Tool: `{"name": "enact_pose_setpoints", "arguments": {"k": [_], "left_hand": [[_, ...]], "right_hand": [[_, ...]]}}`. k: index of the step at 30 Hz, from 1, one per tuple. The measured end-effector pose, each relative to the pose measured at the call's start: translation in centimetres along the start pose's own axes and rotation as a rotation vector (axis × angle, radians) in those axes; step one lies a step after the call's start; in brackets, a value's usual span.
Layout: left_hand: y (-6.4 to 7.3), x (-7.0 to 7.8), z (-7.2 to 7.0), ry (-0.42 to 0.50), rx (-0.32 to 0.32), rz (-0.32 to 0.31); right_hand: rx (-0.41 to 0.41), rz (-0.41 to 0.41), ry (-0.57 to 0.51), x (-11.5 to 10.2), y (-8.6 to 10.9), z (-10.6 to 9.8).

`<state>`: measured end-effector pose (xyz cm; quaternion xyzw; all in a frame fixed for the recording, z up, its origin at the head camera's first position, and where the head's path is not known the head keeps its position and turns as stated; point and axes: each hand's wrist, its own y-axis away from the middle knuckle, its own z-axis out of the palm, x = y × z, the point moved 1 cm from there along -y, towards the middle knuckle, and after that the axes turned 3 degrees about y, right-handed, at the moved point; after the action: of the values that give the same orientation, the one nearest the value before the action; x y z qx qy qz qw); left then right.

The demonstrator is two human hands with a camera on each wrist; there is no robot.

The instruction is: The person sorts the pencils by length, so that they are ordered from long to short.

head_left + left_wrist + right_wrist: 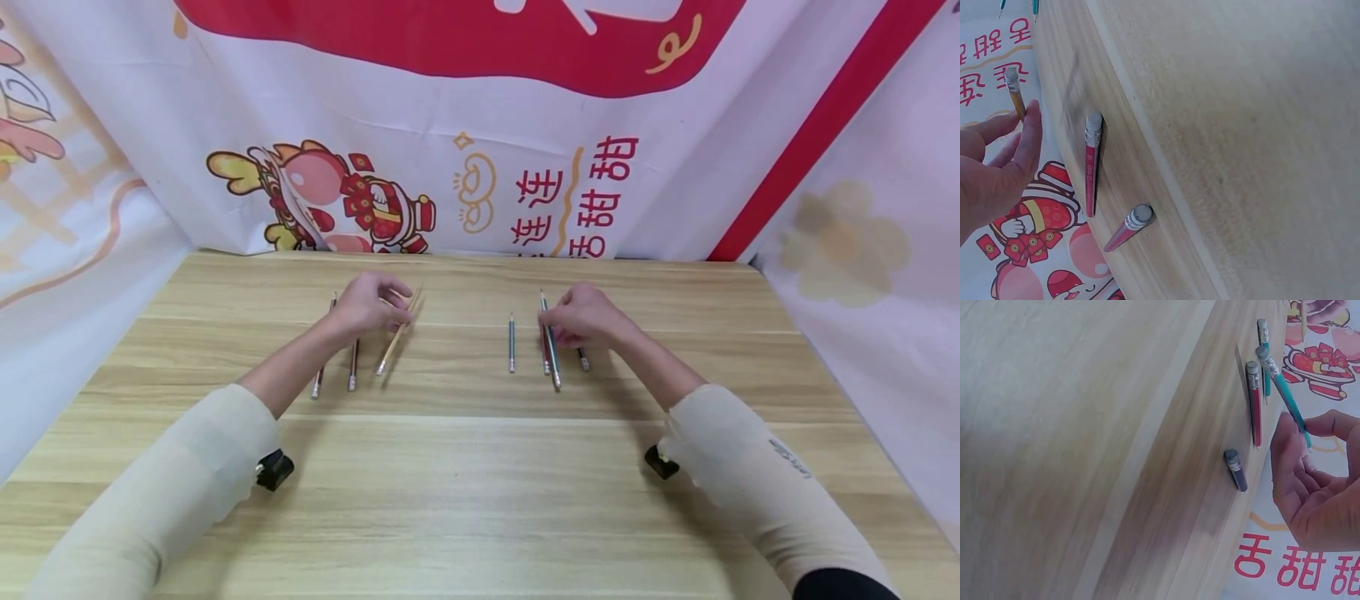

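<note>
My left hand [367, 304] pinches a yellow pencil [394, 345] between thumb and fingers, its eraser end pointing toward me. Beside it on the table lie two dark red pencils, one [353, 367] close by and another [319, 373] partly behind the hand. On the other side, my right hand [587, 312] pinches a teal pencil [1286, 395], eraser end out, tilted over the table. Under and beside that pencil are a red pencil [1255, 411] and a dark pencil [1237, 472], the latter partly covered by the hand in the head view. A second teal pencil [512, 343] lies toward the middle.
The wood-grain table [450, 500] reaches back to a white printed cloth [420, 108] with red lettering and cartoon figures. More cloth hangs along the left and right sides. A small black device [275, 469] sits at the left sleeve, another [662, 461] at the right.
</note>
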<state>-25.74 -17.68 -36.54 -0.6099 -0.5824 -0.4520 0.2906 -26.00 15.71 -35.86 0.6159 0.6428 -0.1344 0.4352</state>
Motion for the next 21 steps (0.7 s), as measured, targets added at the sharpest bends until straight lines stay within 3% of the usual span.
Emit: {"name": "enact_pose_setpoints", "arguments": {"k": [9, 21], "left_hand": [[0.29, -0.30, -0.51, 0.060, -0.027, -0.121], [0.20, -0.61, -0.61, 0.182, -0.019, -0.192]], "right_hand": [[-0.039, -0.031, -0.079, -0.24, -0.17, 0.36], [-0.046, -0.040, -0.100, -0.67, -0.40, 0.87]]}}
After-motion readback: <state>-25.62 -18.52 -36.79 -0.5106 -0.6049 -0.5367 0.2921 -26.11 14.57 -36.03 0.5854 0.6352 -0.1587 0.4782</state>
